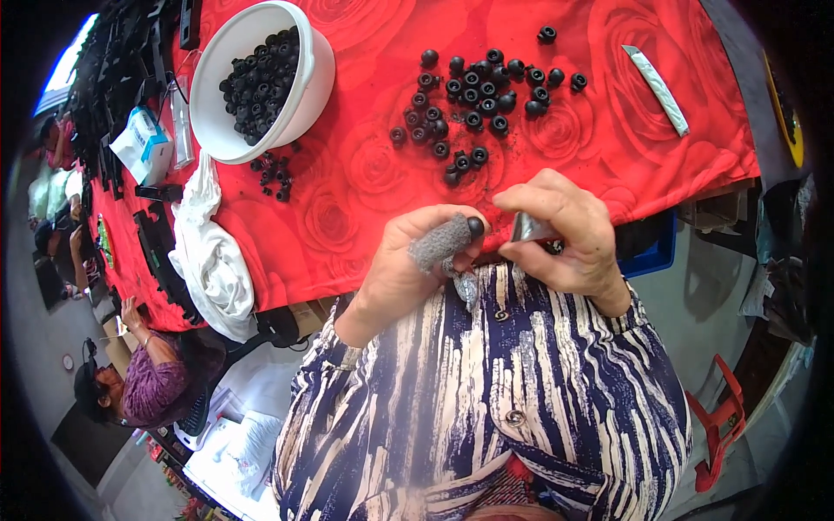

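My left hand [395, 260], its thumb wrapped in a grey fabric sleeve [441, 243], pinches a small round black part [475, 227] at the tablecloth's near edge. A shiny silvery wisp [467, 288] hangs below those fingers. To its right, my right hand [573, 230] grips a short metal blade [524, 227] between thumb and fingers, apart from the black part. How far the blade runs into the palm is hidden. Beyond both hands, several loose round black parts [472, 95] with hollow centres lie scattered with dark crumbs around them.
A white tub [323, 82] of black parts stands left on the red tablecloth [365, 52], beside smaller black bits [276, 176] and a white cloth [213, 269]. A white-wrapped cutter [658, 89] lies right. Another person [161, 382] sits far left; a red chair [721, 421] stands right.
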`<state>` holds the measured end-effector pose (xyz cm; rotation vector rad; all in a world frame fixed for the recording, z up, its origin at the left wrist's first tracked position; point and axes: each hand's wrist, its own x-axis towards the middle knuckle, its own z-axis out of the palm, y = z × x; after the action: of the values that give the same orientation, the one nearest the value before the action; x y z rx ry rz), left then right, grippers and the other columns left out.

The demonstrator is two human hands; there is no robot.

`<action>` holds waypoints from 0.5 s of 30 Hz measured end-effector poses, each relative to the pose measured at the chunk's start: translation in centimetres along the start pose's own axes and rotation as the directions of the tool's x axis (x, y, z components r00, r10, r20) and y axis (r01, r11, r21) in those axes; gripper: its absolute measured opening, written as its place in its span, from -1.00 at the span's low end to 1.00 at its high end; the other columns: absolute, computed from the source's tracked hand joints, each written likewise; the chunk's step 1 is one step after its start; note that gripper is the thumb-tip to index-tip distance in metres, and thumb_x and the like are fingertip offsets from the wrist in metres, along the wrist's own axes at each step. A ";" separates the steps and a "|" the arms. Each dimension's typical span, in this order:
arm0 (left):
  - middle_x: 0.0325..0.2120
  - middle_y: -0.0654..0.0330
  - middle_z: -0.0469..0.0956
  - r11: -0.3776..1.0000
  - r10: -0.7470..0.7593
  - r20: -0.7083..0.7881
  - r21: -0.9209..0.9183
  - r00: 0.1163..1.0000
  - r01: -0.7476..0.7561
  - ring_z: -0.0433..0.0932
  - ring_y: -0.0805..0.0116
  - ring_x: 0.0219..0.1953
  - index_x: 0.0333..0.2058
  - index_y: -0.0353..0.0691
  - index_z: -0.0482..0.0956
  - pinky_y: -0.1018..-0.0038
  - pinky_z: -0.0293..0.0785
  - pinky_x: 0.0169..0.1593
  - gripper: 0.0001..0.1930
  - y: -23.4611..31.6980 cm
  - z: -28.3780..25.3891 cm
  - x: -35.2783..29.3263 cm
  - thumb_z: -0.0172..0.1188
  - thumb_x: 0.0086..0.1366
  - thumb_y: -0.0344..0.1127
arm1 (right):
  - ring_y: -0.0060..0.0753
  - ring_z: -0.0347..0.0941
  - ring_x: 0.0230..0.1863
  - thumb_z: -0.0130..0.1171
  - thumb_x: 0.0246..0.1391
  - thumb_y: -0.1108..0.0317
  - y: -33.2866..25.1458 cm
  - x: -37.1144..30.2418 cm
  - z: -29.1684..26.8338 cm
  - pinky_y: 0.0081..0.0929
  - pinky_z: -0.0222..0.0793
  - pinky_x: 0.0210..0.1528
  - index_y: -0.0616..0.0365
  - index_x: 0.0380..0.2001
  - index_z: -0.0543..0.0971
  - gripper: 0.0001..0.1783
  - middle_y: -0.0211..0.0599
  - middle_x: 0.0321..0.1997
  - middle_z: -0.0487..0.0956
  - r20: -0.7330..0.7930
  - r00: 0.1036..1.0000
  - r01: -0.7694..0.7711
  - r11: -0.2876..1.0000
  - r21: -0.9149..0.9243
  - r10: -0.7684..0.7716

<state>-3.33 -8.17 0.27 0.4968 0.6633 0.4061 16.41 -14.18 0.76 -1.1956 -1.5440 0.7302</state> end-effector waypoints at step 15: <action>-0.44 0.29 0.55 0.984 0.038 -0.018 0.176 0.999 -0.034 0.49 0.62 -0.47 -0.19 -0.30 0.54 0.76 0.37 -0.44 -0.82 1.0 0.8 -1.4 0.14 0.25 -0.40 | -0.33 0.37 -0.67 0.34 -0.29 0.59 0.1 -0.2 1.8 -0.46 0.24 -0.64 0.31 -0.34 0.56 -0.68 -0.23 -0.59 0.48 -0.091 0.919 0.375 0.921 -0.101 -0.384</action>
<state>-4.01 -8.35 2.01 0.6732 0.7153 0.3897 14.72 -14.09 0.03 -0.9348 -1.6611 0.3410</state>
